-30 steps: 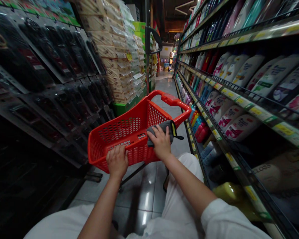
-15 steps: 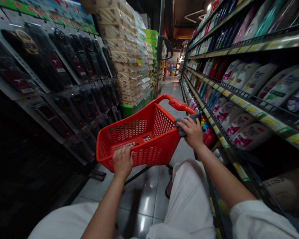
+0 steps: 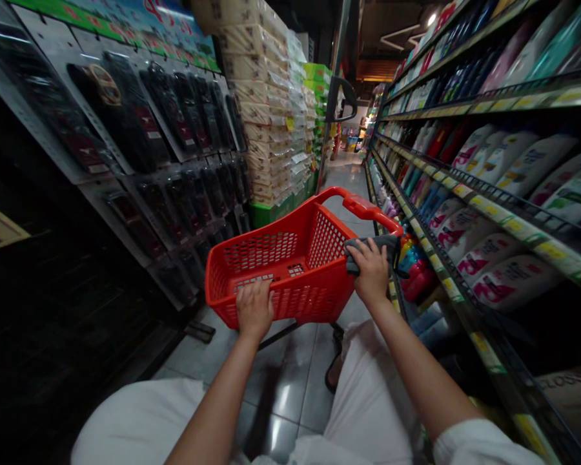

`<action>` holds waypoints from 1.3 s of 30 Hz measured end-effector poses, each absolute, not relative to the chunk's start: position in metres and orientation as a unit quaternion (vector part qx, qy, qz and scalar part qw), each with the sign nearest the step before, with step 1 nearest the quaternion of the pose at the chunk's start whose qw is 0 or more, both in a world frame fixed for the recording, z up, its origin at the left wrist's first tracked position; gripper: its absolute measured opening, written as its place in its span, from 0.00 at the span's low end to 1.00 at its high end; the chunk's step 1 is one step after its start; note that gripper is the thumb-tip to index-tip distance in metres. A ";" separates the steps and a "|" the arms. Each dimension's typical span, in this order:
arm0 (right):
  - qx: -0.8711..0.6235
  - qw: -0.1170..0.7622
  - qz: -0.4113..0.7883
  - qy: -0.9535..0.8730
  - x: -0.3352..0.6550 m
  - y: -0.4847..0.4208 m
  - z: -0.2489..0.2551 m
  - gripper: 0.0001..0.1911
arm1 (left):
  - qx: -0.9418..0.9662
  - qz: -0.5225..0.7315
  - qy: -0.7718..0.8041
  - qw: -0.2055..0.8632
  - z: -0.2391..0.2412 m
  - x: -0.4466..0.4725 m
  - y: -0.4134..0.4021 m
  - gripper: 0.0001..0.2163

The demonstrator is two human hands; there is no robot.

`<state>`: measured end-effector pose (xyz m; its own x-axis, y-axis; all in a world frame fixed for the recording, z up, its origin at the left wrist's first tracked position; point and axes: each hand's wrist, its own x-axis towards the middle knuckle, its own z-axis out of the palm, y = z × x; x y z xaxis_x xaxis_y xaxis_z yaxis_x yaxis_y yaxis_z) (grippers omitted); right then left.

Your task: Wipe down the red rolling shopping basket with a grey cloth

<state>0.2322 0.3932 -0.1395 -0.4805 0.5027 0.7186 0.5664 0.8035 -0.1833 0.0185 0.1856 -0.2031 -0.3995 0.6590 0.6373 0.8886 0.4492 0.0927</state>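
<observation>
In the head view a red plastic shopping cart (image 3: 314, 292) stands in front of me, its basket walls full of small holes. My left hand (image 3: 254, 309) is closed over the near rim of the basket, fingers hooked inside. On the cart's near right corner, below the curved red handle (image 3: 363, 206), lies a dark grey cloth (image 3: 390, 247). My right hand (image 3: 369, 266) presses on this cloth, its fingers bent over it and the thumb side hidden. Several grid openings show in the basket floor, and no goods are visible inside it.
Shelves of bottles (image 3: 513, 268) run close along the right. Packaged dark items hang on a rack (image 3: 164, 187) at left. Stacked paper packs (image 3: 264, 123) stand behind the cart, near a metal post with a black handle (image 3: 343, 100). Grey floor tiles (image 3: 290, 374) lie below.
The view has turned a little left, so the cart and shelves sit further right. My right hand has slid slightly along the cart's corner toward the basket. My left hand keeps its hold.
</observation>
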 end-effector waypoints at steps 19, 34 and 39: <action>-0.205 0.312 -0.030 -0.927 0.187 0.326 -0.171 0.34 | -0.450 -0.219 -0.826 0.260 -0.217 -0.011 0.124 0.25; -0.117 0.265 0.007 -0.957 0.119 0.259 -0.181 0.33 | -0.455 -0.264 -0.819 0.229 -0.240 -0.040 0.107 0.28; -0.213 0.298 0.007 -0.931 0.148 0.284 -0.184 0.33 | -0.461 -0.309 -0.806 0.206 -0.241 -0.036 0.108 0.30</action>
